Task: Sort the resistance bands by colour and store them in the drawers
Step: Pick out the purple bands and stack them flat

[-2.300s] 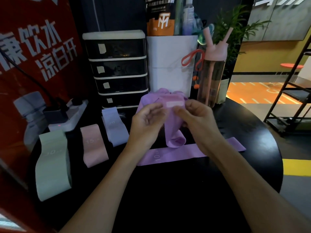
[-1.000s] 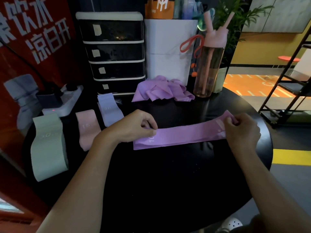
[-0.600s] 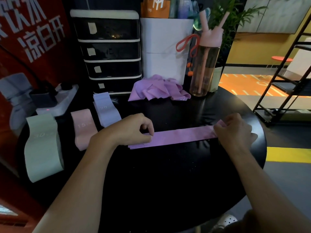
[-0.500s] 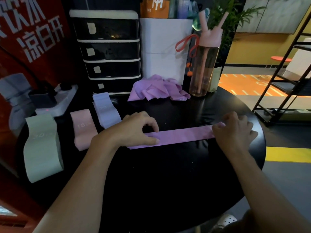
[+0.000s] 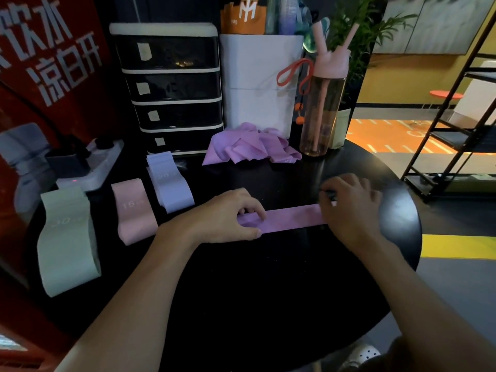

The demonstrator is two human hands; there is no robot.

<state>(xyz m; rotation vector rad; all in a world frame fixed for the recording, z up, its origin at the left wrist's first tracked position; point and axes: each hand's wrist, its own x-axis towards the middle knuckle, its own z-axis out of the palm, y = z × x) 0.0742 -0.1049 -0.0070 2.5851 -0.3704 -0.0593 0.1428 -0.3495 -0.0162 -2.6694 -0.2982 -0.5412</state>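
A long purple resistance band (image 5: pixel 292 217) lies flat across the middle of the round black table (image 5: pixel 268 291). My left hand (image 5: pixel 230 216) grips its left end with curled fingers, and that end is hidden under the hand. My right hand (image 5: pixel 349 208) covers and pinches the right end. A crumpled pile of purple bands (image 5: pixel 252 146) sits at the back. To the left lie a lavender band (image 5: pixel 169 183), a pink band (image 5: pixel 134 210) and a green band (image 5: pixel 67 237). The black drawer unit (image 5: pixel 171 95) stands behind them, all its drawers closed.
A white box (image 5: pixel 257 81) and a pink-capped bottle (image 5: pixel 324 103) stand behind the pile. A white power strip (image 5: pixel 91 167) with a plug lies at the back left. A red banner lines the left side. The table's right edge drops to the floor.
Both hands left the bundle at the back and took the ends of the flat purple band. Since then they have drawn closer together along it, the left hand sliding right.
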